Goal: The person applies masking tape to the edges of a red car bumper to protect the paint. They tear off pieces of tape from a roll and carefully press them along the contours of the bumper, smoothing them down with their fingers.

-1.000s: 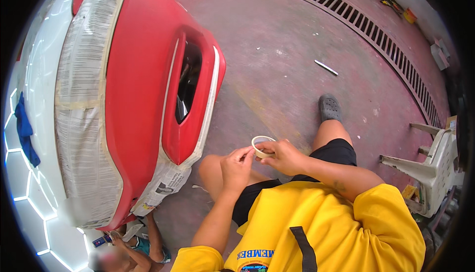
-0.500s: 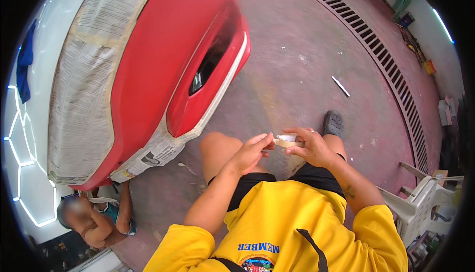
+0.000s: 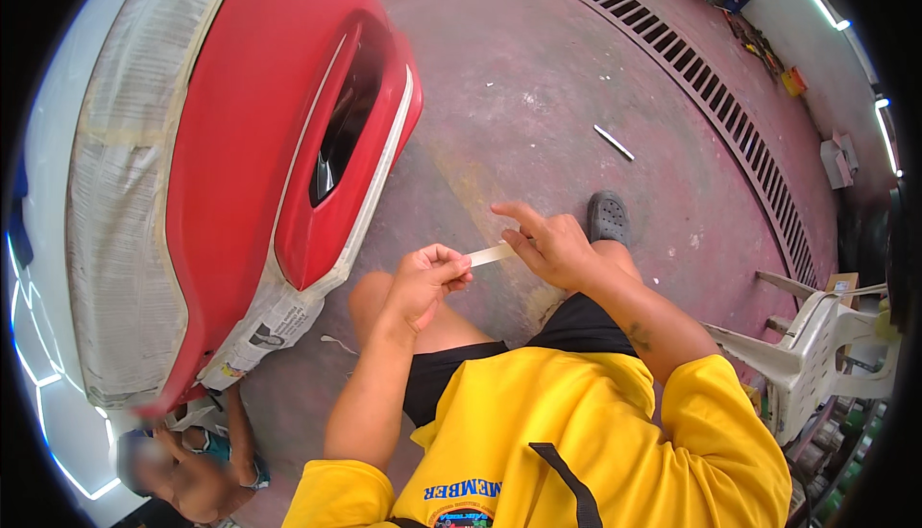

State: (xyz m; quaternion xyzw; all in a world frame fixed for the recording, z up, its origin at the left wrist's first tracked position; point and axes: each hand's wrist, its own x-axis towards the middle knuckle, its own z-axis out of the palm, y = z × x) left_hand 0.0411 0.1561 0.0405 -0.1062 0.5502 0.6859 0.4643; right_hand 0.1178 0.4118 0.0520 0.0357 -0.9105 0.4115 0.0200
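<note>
A short pale strip of masking tape (image 3: pixel 491 254) is stretched between my two hands, above my knees. My left hand (image 3: pixel 429 285) pinches one end of it between thumb and fingers. The other end runs to my right hand (image 3: pixel 551 248), whose index finger sticks out to the left while the rest curl in. The roll itself is hidden behind that hand. To the left stands a red car bumper (image 3: pixel 259 125) with a dark recess, bordered by taped-on newspaper masking (image 3: pixel 130 192).
Another person (image 3: pixel 197 470) crouches at the lower left under the bumper's corner. A white plastic chair (image 3: pixel 802 355) stands at my right. A floor drain grate (image 3: pixel 672 53) curves along the far right. A thin white stick (image 3: pixel 614 142) lies on the floor.
A length of tape now shows between my hands, and the roll, visible before in my right hand, is hidden. My view has shifted, so the car sits further left.
</note>
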